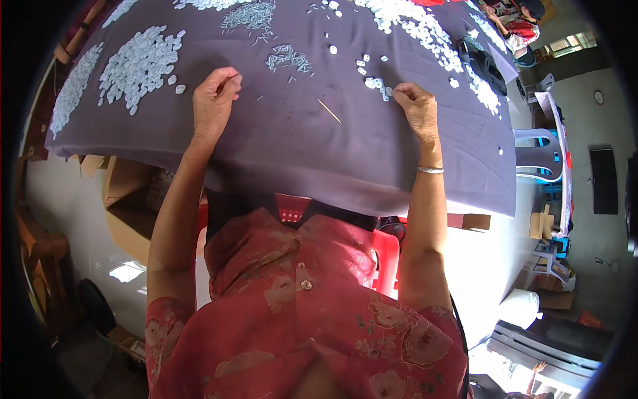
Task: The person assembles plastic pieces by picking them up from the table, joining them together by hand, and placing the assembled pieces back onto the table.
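Observation:
My left hand is raised over the grey cloth with thumb and fingers pinched together. A small whitish bit shows at its fingertips, too small to name. On the right, my right hand is also closed in a pinch, its fingertips beside a small cluster of white plastic pieces. Whatever it grips, if anything, is hidden. Between the hands lies a thin wooden stick. Past the left hand spreads a heap of flat white pieces, and a smaller pile of short grey pins sits near the middle.
A second pile of grey pins and a long spread of white pieces lie farther back on the tablecloth. Another person is at the far right corner. A cardboard box stands below the left edge, a grey chair at right.

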